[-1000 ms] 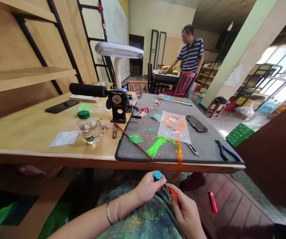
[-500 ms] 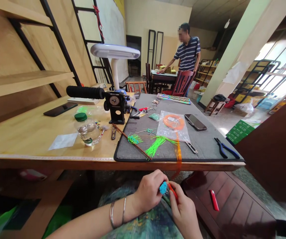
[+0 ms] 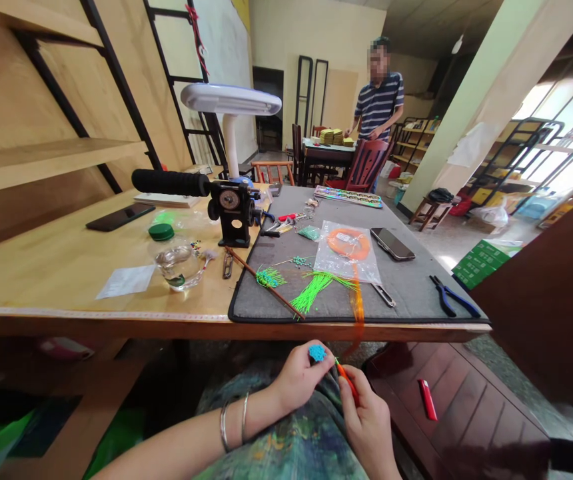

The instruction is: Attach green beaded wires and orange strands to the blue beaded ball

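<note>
Below the table's front edge, over my lap, my left hand point(image 3: 300, 377) is closed in a pinch on a small blue beaded piece point(image 3: 316, 352). My right hand point(image 3: 369, 421) is close beside it, pinching a thin orange strand point(image 3: 346, 378). The strand runs up over the table edge to an orange coil in a clear bag point(image 3: 349, 250) on the grey mat point(image 3: 411, 283). Green strand bundles point(image 3: 316, 288) and a thin wooden stick point(image 3: 261, 277) lie on the mat near me.
A black vise with a foam handle point(image 3: 231, 207), a white desk lamp point(image 3: 231, 100), a glass jar point(image 3: 179, 263), two phones point(image 3: 392, 245) and blue pliers point(image 3: 451, 299) are on the wooden table point(image 3: 41, 267). A red lighter point(image 3: 427, 399) lies on a bench. A person point(image 3: 379, 100) stands far back.
My left hand lifted the blue piece slightly and my right hand shifted along the orange strand. The person at the back straightened up from the far table.
</note>
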### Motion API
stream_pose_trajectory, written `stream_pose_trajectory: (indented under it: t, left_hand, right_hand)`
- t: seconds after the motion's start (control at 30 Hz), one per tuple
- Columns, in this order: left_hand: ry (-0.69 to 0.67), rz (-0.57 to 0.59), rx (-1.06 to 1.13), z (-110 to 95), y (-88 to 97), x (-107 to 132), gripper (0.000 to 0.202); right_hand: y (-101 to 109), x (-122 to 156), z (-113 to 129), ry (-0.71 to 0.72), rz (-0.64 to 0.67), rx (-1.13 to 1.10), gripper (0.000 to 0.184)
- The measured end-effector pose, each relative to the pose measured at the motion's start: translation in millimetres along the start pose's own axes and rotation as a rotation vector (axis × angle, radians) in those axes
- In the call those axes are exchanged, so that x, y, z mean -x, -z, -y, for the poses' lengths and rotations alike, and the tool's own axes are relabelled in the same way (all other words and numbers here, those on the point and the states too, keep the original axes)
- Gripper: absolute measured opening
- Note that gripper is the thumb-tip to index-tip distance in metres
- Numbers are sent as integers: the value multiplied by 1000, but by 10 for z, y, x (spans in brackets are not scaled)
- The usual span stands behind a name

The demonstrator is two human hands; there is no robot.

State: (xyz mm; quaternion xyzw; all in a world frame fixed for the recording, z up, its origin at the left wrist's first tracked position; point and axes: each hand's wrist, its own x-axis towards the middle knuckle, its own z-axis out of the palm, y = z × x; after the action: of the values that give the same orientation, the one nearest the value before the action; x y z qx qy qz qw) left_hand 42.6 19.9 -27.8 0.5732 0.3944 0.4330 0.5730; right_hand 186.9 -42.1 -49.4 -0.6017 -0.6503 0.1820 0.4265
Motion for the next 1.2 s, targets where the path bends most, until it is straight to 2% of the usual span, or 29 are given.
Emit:
stream_pose_trajectory:
  t: [0.53,0.87,1.2]
  left_hand:
    - [79,6,70,18,8,18,28]
    - [175,27,176,-23,-10,29,41]
    - [141,24,135,-51,-7,36,41]
  right_hand:
    - [27,14,6,113,2,67,25]
    - [35,9,2,92,20,19,25]
    - [31,20,-1,80,4,3,25]
